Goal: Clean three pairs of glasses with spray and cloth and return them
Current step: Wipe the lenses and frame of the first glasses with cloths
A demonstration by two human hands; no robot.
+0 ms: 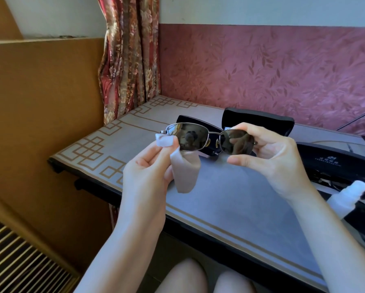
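I hold a pair of dark-lensed sunglasses [195, 136] with a thin metal frame above the table [230, 199]. My right hand [270, 157] grips the right lens edge between thumb and fingers. My left hand [149, 170] pinches a pale cleaning cloth [185, 172] against the left lens; part of the cloth wraps my fingertips and the rest hangs down. A white spray bottle [348, 197] lies at the right, partly behind my right forearm.
Two open black glasses cases [259, 121] stand behind the sunglasses. A long black case with white lettering [333, 159] lies at the right, with another dark frame near the bottle. A floral curtain and a wooden board flank the table's left side.
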